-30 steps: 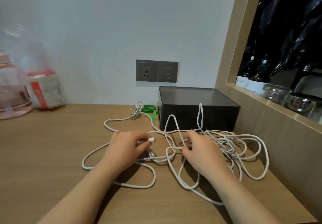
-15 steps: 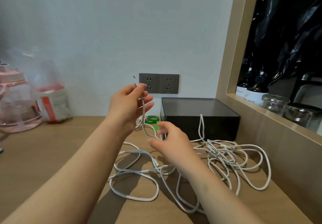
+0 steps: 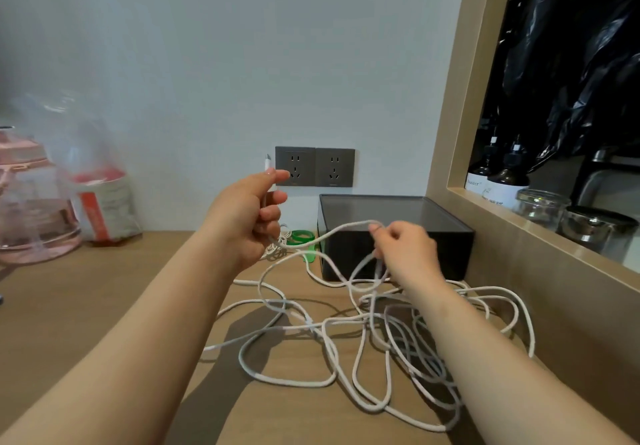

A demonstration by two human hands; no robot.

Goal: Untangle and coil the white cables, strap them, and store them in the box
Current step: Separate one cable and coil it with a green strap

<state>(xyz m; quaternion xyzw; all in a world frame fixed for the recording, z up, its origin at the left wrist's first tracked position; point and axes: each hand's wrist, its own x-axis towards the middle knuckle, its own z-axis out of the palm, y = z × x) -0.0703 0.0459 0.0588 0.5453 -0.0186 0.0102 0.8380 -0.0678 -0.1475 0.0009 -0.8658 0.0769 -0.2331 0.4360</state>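
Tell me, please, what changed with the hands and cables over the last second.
Both hands rose off the table. The left hand keeps pinching the connector end, raised to socket height; the right hand took hold of the white cable and slid rightward along it. The box and green straps stayed put.

We find open desk (image 3: 86,306) at near left; the cable tangle (image 3: 372,320) clutters near right, with the box (image 3: 450,250) beyond it.
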